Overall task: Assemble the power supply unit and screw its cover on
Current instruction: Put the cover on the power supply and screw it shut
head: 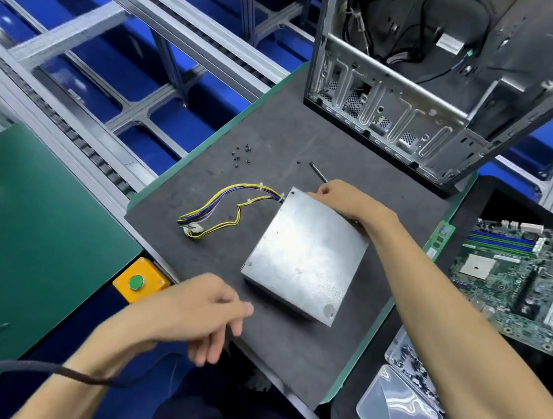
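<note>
no text, label or number here is sharp enough to read.

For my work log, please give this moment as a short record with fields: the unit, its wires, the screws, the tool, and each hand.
unit: power supply unit, cover side up, flat on the dark mat
wires: cable bundle leaves the unit's far left corner
screws: loose screws on the mat beyond the wires
tool: screwdriver, shaft shows beyond the right hand
right hand: holds the unit's far edge
left hand: above the mat, fingers loosely curled, blurred

Left grip (206, 310) loosely curled, right grip (347, 199) curled.
</note>
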